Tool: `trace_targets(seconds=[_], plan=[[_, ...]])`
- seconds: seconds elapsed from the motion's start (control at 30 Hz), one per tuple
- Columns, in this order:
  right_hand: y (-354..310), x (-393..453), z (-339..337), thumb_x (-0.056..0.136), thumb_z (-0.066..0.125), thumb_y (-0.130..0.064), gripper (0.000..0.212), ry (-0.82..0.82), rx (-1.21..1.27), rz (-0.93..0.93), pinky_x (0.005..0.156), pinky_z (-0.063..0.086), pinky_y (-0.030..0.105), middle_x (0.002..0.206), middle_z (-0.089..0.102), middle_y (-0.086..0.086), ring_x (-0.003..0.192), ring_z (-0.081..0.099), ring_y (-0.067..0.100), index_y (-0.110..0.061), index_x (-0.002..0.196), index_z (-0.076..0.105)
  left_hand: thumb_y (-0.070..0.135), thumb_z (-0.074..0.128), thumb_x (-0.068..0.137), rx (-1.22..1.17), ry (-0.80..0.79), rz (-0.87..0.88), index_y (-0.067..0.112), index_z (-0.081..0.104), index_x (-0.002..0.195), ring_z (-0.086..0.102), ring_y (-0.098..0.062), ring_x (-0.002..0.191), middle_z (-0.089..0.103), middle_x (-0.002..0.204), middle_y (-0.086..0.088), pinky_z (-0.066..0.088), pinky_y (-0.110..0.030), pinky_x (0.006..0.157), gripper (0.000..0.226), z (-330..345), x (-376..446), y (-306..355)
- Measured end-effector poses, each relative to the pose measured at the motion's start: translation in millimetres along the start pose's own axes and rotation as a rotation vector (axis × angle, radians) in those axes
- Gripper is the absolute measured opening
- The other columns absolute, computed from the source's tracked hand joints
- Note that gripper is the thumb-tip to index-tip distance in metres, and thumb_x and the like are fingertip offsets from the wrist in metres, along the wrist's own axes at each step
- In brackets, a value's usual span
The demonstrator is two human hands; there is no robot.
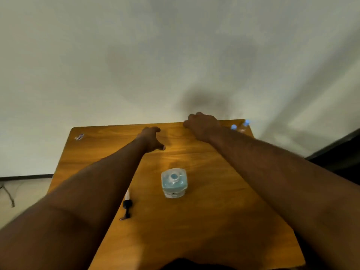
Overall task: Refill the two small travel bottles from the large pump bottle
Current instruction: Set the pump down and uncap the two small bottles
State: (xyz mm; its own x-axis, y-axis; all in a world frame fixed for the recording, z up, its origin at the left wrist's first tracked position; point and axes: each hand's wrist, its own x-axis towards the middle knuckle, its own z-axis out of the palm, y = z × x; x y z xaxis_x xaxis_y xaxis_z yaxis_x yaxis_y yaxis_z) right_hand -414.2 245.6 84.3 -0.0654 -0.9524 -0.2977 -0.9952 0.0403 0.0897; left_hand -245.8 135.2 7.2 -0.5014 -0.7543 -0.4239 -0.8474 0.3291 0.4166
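The large clear bottle (174, 182) with blue liquid stands open-necked in the middle of the wooden table (214, 221). Its black pump head (127, 207) with a white tube lies on the table to the left, partly under my left forearm. Two small bottles with blue caps (240, 126) stand at the far right corner. My left hand (152, 139) hovers over the far middle of the table, fingers apart and empty. My right hand (201, 124) reaches to the far edge with fingers curled; what lies under it is hidden. It is just left of the small bottles.
A small wrapper-like item (79, 136) lies at the table's far left corner. A pale wall rises right behind the table. Floor shows at the left, and a dark edge at the right.
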Motion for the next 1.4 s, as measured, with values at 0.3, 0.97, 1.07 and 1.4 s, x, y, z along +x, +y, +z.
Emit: trace_targets(seconds=[0.3,0.97,1.07,1.4], plan=[[134.5,-43.6,106.9,0.084,0.050,0.008,0.026,0.099,0.413,0.273,0.087,0.050,0.044,0.106,0.061,0.011,0.100,0.060,0.030,-0.008,0.102,0.058,0.030,0.083,0.073,0.071,-0.154,0.149,0.020,0.033,0.147,0.040,-0.037,0.133,0.034,0.150,-0.014,0.045,-0.046,0.103,0.090,80.8,24.2,132.9],[197.3,20.5,192.2,0.089,0.059,-0.004,0.026,0.223,0.524,0.353,0.084,0.049,0.034,0.125,0.052,0.011,0.104,0.057,0.027,-0.008,0.115,0.058,0.035,0.077,0.079,0.175,-0.495,-0.092,0.028,0.005,0.153,-0.007,-0.043,0.147,-0.016,0.161,-0.010,0.022,-0.057,0.116,0.104,203.6,48.8,129.7],[189.4,6.5,189.4,0.089,0.059,-0.009,0.012,0.251,0.683,0.352,0.076,0.048,0.028,0.106,0.062,0.008,0.095,0.061,0.023,-0.008,0.101,0.063,0.034,0.077,0.079,-0.002,-0.363,-0.098,0.027,0.017,0.152,0.013,-0.036,0.147,0.005,0.162,-0.010,0.027,-0.047,0.116,0.095,201.9,46.5,129.4],[91.0,-108.4,134.4,0.077,0.077,-0.020,0.031,0.156,1.028,0.259,0.077,0.057,0.030,0.097,0.071,0.002,0.085,0.065,0.010,-0.011,0.106,0.070,0.025,0.079,0.077,-0.435,0.065,0.200,0.019,0.062,0.129,0.059,-0.012,0.119,0.065,0.128,-0.001,0.048,-0.028,0.098,0.055,184.3,-62.5,120.5]])
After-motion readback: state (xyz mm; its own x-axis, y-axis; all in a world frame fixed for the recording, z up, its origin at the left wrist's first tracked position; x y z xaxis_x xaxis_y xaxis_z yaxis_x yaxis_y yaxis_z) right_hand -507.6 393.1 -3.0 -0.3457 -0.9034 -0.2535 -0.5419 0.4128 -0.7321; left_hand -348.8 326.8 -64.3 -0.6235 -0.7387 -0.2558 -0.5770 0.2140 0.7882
